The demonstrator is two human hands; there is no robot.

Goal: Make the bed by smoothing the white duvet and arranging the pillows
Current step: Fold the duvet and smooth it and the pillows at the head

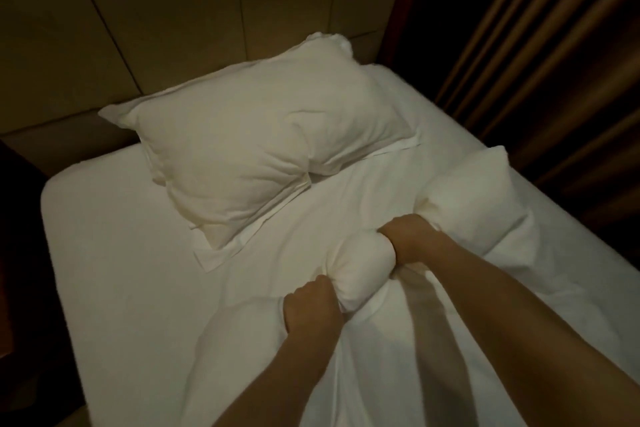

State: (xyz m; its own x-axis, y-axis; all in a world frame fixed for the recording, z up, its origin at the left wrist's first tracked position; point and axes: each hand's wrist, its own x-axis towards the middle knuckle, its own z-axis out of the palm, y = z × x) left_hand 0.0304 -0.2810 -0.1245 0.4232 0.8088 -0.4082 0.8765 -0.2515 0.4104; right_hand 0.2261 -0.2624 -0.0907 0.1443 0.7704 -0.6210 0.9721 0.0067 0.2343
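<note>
A white pillow (256, 146) lies slanted at the head of the bed, on top of a flat white pillowcase edge. The white duvet (460, 211) is bunched up on the right half of the mattress. My left hand (311, 305) grips a fold of the duvet near the middle of the bed. My right hand (408, 236) clutches the same bunched edge a little farther up and to the right. A rounded bulge of duvet (360, 263) sits between the two fists.
The bare white sheet (114, 253) covers the left half of the mattress. A padded beige headboard (156, 17) stands behind the pillow. Brown curtains (554, 45) hang close along the bed's right side. Dark furniture sits at the far left edge.
</note>
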